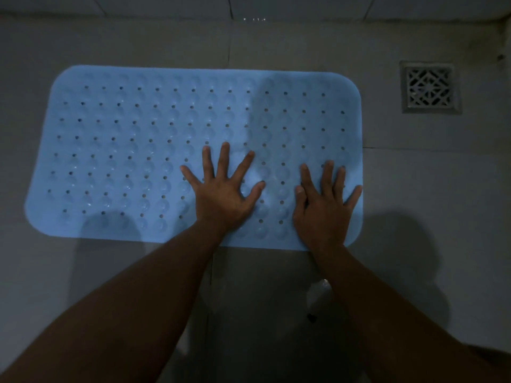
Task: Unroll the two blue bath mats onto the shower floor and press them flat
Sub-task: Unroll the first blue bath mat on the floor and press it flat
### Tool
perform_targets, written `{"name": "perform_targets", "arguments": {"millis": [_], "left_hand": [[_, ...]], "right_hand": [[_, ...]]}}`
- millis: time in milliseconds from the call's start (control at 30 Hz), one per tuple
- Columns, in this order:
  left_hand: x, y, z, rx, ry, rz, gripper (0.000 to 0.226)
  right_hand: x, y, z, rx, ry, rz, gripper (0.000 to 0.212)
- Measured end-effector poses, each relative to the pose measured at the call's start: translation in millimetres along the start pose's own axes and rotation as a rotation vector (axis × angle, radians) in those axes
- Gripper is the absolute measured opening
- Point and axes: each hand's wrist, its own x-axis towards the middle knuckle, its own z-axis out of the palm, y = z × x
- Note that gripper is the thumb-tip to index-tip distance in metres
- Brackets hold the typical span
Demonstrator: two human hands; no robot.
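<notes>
A pale blue rubbery bath mat (166, 150), rounded-cornered and dotted with rows of small holes and raised bumps, lies unrolled on the grey tiled shower floor (414, 189). Left hand (224, 189) and right hand (323, 205) rest on it, palms down, fingers spread. A square latticed drain (429, 87) sits at upper right.

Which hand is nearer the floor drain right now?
Right. The right hand presses flat on the blue mat's right end, below and left of the floor drain. The left hand presses nearer the mat's middle, farther from the drain.
</notes>
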Motion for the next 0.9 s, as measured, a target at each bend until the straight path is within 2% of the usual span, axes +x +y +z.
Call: {"name": "perform_targets", "arguments": {"millis": [133,433,533,600,700,900], "left_hand": [[3,0,-1,0.01,-0.071,-0.014,0.072],[2,-1,-13,-0.012,-0.18,-0.021,0.074],[3,-6,-25,-0.089,-0.233,-0.002,0.074],[6,-15,-40,-0.173,-0.259,-0.001,0.072],[6,-45,-63,-0.261,-0.212,0.003,0.066],[1,-152,-107,-0.202,-0.078,-0.046,0.063]], "right_hand": [[-1,1,-2,-0.005,-0.028,-0.005,0.053],[-1,-2,-22,-0.053,-0.229,-0.016,0.06],[3,-5,-42,-0.003,-0.325,-0.009,0.065],[3,-12,-52,-0.011,-0.322,0.011,0.07],[-2,-41,-63,-0.045,-0.285,0.004,0.073],[15,-131,-88,-0.052,-0.261,-0.125,0.07]]}}
